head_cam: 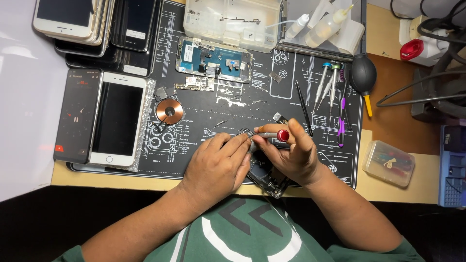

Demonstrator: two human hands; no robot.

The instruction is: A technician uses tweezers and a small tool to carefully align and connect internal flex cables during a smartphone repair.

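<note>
An opened black phone body (264,174) lies on the black repair mat (204,97), mostly hidden under both hands. My left hand (216,165) rests on its left side and holds it steady with fingertips near the top edge. In my right hand (291,155) is a small screwdriver with a red cap (274,134), lying nearly level, its tip pointing left toward the left fingertips.
A white phone (118,119) and a dark phone (77,114) lie at left, several stacked phones (92,24) above. A copper coil (169,111), a phone frame with blue board (213,59), screwdrivers (327,85), a black blower (364,75), a clear parts box (233,19) and a small plastic box (389,163) surround the work.
</note>
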